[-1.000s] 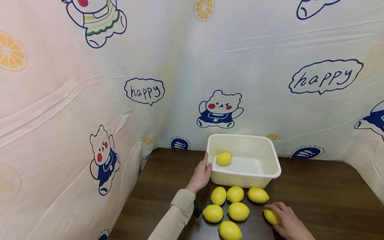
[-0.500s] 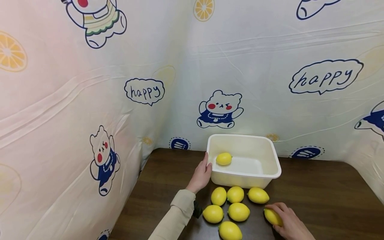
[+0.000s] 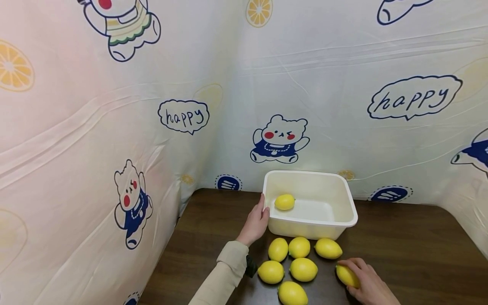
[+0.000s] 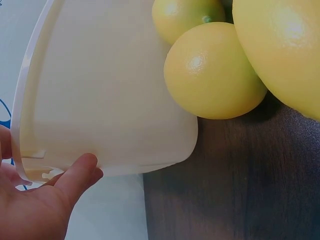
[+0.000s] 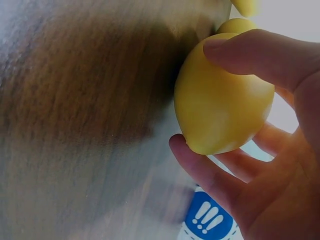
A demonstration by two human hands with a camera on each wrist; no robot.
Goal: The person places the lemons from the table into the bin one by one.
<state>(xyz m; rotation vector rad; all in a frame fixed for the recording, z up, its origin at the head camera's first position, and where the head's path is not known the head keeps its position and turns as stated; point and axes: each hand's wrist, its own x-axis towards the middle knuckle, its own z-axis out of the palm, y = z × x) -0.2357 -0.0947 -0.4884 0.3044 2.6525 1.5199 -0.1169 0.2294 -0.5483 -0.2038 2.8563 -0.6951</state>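
Observation:
A white rectangular plastic basin [image 3: 309, 228] stands at the back of the table with one lemon [image 3: 284, 202] inside, toward its left end. My left hand [image 3: 254, 222] grips the basin's left front corner. In the left wrist view the thumb [image 4: 79, 177] lies along the outer wall while other fingers reach past the rim. At the right, my right hand [image 3: 367, 281] holds a yellow lemon [image 3: 346, 276] low over the table. The right wrist view shows that lemon [image 5: 222, 100] between the thumb on one side and the fingers on the other.
Several loose lemons [image 3: 303, 270] lie grouped on the dark wooden table [image 3: 411, 250] in front of the basin, left of my right hand. A printed white curtain [image 3: 324, 106] hangs close behind the basin and along the left side.

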